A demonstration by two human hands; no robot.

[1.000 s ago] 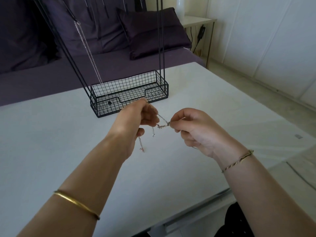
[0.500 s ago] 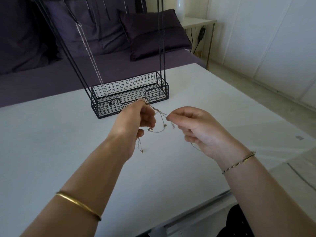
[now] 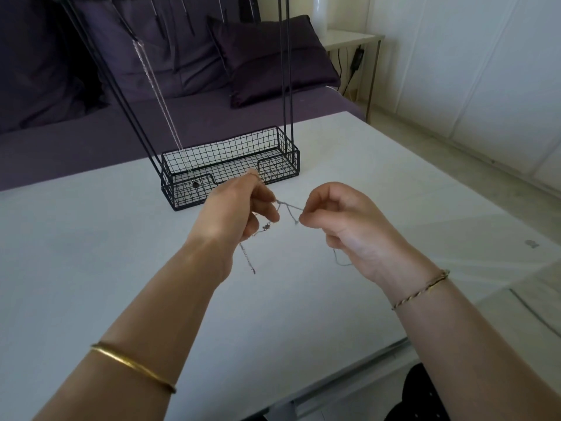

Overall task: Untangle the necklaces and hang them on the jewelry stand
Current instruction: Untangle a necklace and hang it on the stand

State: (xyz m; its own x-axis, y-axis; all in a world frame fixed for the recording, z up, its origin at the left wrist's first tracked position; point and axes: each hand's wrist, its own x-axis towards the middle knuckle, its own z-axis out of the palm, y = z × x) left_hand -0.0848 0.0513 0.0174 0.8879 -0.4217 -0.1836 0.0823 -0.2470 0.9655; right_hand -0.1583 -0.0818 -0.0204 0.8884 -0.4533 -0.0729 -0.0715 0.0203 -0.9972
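Both hands, left hand [image 3: 239, 208] and right hand [image 3: 340, 220], are pinching a tangled necklace chain [image 3: 288, 208] in tight fingertip grips above the white desk [image 3: 91, 253].

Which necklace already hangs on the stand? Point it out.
The pale chain dropping down the left of the jewelry stand into its basket. The other chains are not hung: the left hand and right hand pinch them.

**Pinching with both hands**

Reaching forward with both bare forearms, converging toward the middle. Nipping a fine necklace chain [image 3: 288, 206] at the fingertips of the left hand [image 3: 239, 208], with the other fingers curled under. Pinching the same chain with the right hand [image 3: 337, 220], knuckles up, just beside the left, not touching.
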